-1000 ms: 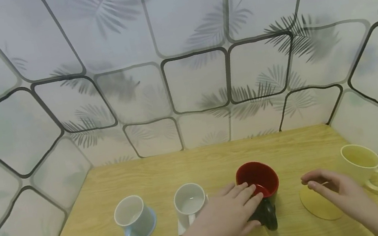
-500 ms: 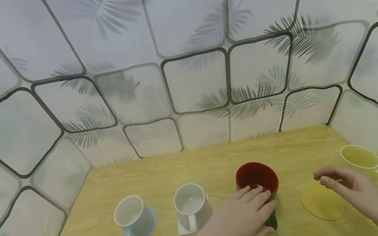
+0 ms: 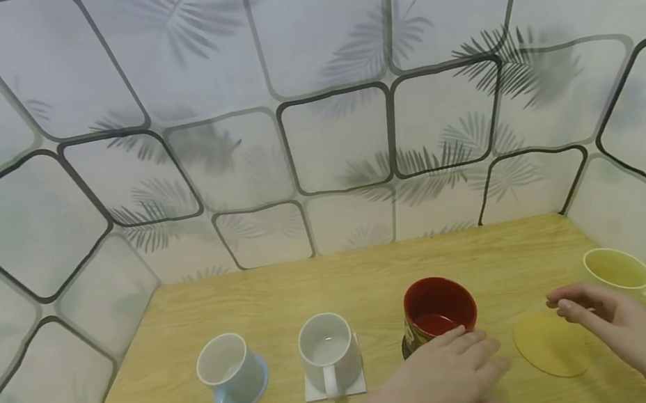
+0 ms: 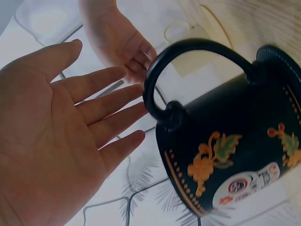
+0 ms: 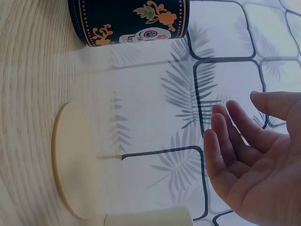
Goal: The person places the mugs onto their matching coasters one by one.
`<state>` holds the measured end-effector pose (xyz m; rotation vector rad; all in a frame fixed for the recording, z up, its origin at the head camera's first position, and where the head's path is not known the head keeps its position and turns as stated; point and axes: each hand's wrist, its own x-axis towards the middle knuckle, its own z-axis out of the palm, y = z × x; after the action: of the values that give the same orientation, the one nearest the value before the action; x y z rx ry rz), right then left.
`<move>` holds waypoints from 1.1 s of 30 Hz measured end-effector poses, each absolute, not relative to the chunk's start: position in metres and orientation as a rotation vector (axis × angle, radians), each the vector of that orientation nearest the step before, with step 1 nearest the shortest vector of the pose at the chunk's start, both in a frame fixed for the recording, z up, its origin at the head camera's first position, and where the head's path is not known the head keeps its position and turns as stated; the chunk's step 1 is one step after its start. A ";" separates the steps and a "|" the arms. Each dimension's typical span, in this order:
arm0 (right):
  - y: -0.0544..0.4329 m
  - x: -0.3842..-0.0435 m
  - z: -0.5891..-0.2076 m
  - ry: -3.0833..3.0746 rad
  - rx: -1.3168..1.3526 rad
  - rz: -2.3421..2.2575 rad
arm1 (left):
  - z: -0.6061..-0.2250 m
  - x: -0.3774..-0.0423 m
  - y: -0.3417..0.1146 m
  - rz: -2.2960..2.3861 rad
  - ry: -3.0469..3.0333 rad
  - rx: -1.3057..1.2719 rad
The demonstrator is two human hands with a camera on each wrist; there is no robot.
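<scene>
My left hand (image 3: pixel 431 385) is held with fingers extended in front of a black mug with a red inside (image 3: pixel 439 306), hiding its handle in the head view. From the left wrist, the fingertips appear right at the handle of that black mug (image 4: pixel 225 132), which carries orange flowers and a skull print. It stands on a dark coaster (image 4: pixel 280 59). To the right, my right hand (image 3: pixel 625 330) hovers with loosely bent fingers and nothing in them. It partly covers a yellow mug (image 3: pixel 616 269), beside a bare round yellow coaster (image 3: pixel 549 345).
On the left of the wooden table (image 3: pixel 237 299), a white mug with a blue handle (image 3: pixel 229 368) stands on a round blue coaster (image 3: pixel 259 381). Between it and the black mug is a white mug (image 3: pixel 327 349) on a square white coaster (image 3: pixel 355 384). Patterned walls (image 3: pixel 339 142) enclose the table.
My left hand has shifted right across the black mug's front, uncovering its left side and the white mug. The right hand has moved right, away from the yellow coaster and over the yellow mug.
</scene>
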<state>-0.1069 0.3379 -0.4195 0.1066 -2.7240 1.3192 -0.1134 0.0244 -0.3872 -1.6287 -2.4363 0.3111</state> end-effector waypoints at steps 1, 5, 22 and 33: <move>0.339 -0.107 -0.420 -2.722 0.105 1.328 | -0.388 -0.113 0.026 0.305 -2.436 -1.638; 0.343 -0.108 -0.421 -2.705 0.109 1.338 | -0.390 -0.114 0.032 0.289 -2.432 -1.666; 0.370 -0.107 -0.422 -2.571 0.092 1.471 | -0.403 -0.117 0.050 0.246 -2.306 -1.671; 0.385 -0.099 -0.415 -2.625 -0.083 1.510 | -0.410 -0.117 0.062 0.315 -2.333 -1.700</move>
<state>-0.0988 0.3846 -0.4149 -0.0830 -2.6253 1.5097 -0.1165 0.0615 -0.4102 -1.6999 -2.3327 0.3146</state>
